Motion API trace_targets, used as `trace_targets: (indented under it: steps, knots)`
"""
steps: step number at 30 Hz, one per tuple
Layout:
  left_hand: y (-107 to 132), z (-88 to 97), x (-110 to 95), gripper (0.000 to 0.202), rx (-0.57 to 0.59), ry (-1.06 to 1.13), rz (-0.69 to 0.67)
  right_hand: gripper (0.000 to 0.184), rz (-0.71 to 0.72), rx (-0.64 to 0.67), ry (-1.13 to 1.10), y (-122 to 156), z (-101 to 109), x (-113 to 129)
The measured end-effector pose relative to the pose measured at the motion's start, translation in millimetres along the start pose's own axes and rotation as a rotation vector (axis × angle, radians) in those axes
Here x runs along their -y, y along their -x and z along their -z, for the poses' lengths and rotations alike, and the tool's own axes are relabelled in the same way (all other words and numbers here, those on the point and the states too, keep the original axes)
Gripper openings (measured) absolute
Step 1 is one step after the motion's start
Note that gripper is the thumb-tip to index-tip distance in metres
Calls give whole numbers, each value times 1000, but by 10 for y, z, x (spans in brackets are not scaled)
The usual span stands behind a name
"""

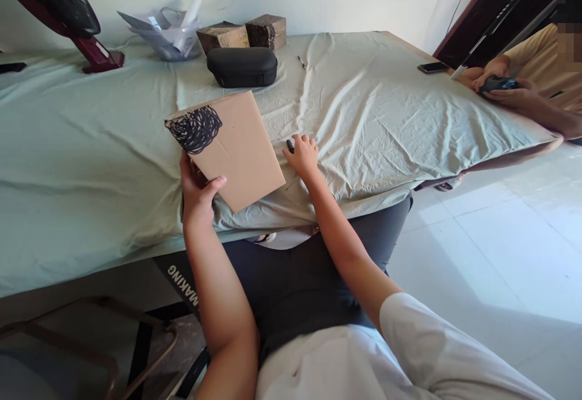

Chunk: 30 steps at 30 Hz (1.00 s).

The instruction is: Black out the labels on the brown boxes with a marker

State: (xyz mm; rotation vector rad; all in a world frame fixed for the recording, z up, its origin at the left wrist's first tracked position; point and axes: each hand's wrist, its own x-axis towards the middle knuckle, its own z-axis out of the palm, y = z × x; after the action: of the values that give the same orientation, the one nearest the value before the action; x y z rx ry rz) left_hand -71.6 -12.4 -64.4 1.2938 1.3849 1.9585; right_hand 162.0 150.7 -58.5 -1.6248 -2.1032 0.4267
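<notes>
My left hand (196, 189) grips the near edge of a flat brown cardboard parcel (236, 145), thumb on top, holding it tilted above the table. A black scribble covers the parcel's upper left corner. My right hand (302, 154) rests on the pale green cloth (364, 115) just right of the parcel, its fingers curled over a small black marker (290, 145) lying on the cloth.
A black oval case (242, 66) lies beyond the parcel, with two brown boxes (245, 33) and crumpled plastic (170, 33) behind it. A red fan base (97, 54) stands far left. At right, another person's hands hold a dark device (498, 83), near a phone (433, 67).
</notes>
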Motion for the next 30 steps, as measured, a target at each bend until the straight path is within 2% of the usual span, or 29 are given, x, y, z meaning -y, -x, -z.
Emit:
trace_targets:
  steps: [5,9,14,16,18,19,20,22,24,25,27,30]
  knots:
    - [8,10,-27,96,6,-27,23,30,-42,75,82,-89,-87,5]
    - [23,22,-36,95,34,-16,7,28,-28,27,14,-127,-82,-79]
    - [26,23,-54,93,34,0,8,30,-122,-47,-87,-95,15,-154]
    - [18,0,-63,91,14,16,14,48,-51,-102,-173,-2,95,-175]
    - [8,-54,-83,87,7,34,18,68,174,-105,-379,122,192,-177]
    - [2,-92,-97,85,8,56,14,72,301,-40,-519,184,239,-164]
    - [-4,-133,-113,85,12,86,4,77,393,78,-665,240,280,-140]
    - [-17,-193,-146,88,37,152,-24,98,494,327,-878,322,327,-66]
    - [-23,-179,-165,90,91,165,-6,121,489,463,-999,367,308,15]
    - [-20,-133,-166,87,116,121,50,130,458,483,-1037,379,274,47]
    - [4,22,-157,81,96,-43,208,139,365,445,-1081,392,163,85]
    - [76,272,-154,94,-102,-457,406,142,256,283,-1155,388,-46,86]
